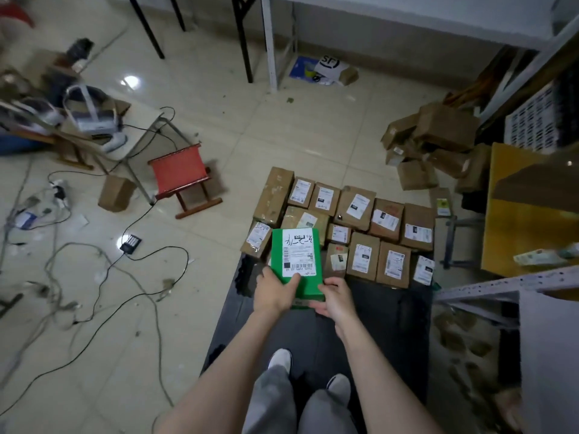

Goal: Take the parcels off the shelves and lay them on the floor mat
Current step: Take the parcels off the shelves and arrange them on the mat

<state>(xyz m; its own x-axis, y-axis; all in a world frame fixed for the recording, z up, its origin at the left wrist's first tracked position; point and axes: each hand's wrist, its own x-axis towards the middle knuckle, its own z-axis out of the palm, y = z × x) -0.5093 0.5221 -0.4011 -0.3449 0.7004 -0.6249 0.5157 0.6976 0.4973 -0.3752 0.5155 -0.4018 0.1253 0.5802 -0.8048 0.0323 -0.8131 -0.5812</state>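
Red cloth covered a small stool (180,175) on the tiles at the left. Right of it, the left hand (274,291) gripped the near left edge of a green parcel (297,261), thumb on its label. The right hand (335,297) gripped its near right corner. That parcel was at the near left end of the brown parcels (360,214) laid in rows on the dark mat (391,308).
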